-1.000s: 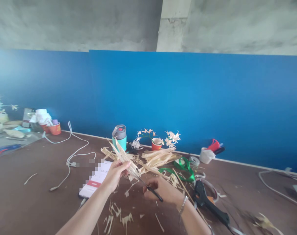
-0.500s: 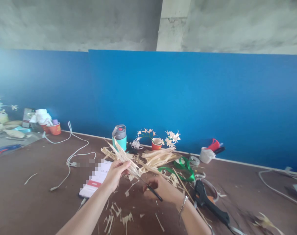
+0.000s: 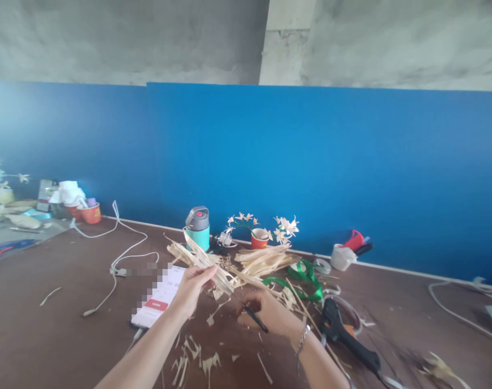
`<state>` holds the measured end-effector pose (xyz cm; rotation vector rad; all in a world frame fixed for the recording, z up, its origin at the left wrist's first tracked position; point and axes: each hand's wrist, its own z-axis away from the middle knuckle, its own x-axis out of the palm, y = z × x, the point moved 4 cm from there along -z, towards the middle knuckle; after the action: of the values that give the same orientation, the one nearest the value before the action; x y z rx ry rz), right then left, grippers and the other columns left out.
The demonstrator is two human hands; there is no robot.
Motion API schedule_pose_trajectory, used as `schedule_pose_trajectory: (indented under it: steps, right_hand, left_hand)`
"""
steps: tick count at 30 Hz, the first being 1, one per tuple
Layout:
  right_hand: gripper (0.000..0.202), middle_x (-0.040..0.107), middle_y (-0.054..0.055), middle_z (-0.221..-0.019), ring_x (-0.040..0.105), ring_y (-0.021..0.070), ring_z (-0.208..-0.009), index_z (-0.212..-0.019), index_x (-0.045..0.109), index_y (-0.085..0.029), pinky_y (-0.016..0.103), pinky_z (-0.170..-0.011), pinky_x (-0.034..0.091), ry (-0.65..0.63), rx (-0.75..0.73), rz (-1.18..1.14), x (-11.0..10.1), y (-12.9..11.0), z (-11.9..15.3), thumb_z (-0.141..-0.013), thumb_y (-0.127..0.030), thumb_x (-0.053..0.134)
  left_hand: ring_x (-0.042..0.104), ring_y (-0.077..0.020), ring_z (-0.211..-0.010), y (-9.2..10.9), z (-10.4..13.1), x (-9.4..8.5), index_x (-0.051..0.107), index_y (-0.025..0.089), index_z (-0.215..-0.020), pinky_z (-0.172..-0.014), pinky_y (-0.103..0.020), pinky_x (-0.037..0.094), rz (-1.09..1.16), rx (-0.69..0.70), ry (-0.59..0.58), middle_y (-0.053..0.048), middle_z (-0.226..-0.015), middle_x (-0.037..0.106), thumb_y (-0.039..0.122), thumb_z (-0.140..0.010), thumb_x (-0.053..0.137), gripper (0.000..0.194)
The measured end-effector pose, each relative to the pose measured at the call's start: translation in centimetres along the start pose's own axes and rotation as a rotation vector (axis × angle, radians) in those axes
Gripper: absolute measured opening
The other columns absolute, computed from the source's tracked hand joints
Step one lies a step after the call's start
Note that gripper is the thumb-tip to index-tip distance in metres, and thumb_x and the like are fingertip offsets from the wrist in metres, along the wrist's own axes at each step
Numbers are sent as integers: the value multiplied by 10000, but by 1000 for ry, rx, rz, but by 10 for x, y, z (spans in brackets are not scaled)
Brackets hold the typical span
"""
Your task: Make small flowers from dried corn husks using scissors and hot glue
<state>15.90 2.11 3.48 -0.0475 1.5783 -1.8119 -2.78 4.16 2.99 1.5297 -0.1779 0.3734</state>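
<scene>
Pale dried husk strips point(image 3: 202, 256) fan out from between the thumb and fingers of my left hand point(image 3: 195, 283). A slim tool with a black handle point(image 3: 254, 319), perhaps scissors, is gripped in my right hand point(image 3: 266, 313); its thin tip points up and left to the lower end of the strips. More husks point(image 3: 264, 262) lie in a pile just behind my hands. Small cut scraps point(image 3: 195, 351) are scattered on the brown table point(image 3: 87, 346) in front. The fingers of my right hand are curled and partly hidden.
A phone point(image 3: 160, 297) lies left of my left hand. Behind stand a turquoise flask point(image 3: 198, 232) and a red cup point(image 3: 259, 239) with white flowers point(image 3: 285, 227). Green ribbon point(image 3: 308, 281) and a black glue gun point(image 3: 347, 337) are on the right. White cables point(image 3: 126, 254) cross the left side.
The husk strips in my left hand have tipped slightly left and down. Both hands have stayed almost in place.
</scene>
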Motion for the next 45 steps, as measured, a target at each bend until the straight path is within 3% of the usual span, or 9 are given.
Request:
schedule_pose_trajectory:
  steps: [20, 27, 45]
  right_hand:
    - [130, 649, 4, -602, 563, 118, -540, -725, 683, -144, 179, -464, 393, 55, -56, 26, -1, 3, -3, -606, -179, 641]
    - [180, 611, -25, -558, 496, 83, -437, -764, 664, -154, 167, -390, 343, 58, 16, -73, 2, 10, -6, -593, -207, 659]
    - [115, 577, -37, -530, 462, 64, -434, -713, 641, -141, 155, -401, 348, 91, -58, -75, 2, 0, -2, -601, -161, 625]
  left_hand:
    - [555, -114, -509, -7, -1, -1, 706, 130, -627, -518, -221, 438, 22, 17, 2, -22, -569, 645, 318, -576, 770, 205]
    - [562, -110, -531, -6, 2, 2, 723, 134, -643, -531, -217, 454, 40, 22, 5, -32, -602, 669, 331, -562, 777, 220]
    - [547, -104, -547, -18, 3, 4, 731, 116, -730, -541, -214, 450, 92, 35, 28, -29, -616, 654, 302, -605, 762, 226]
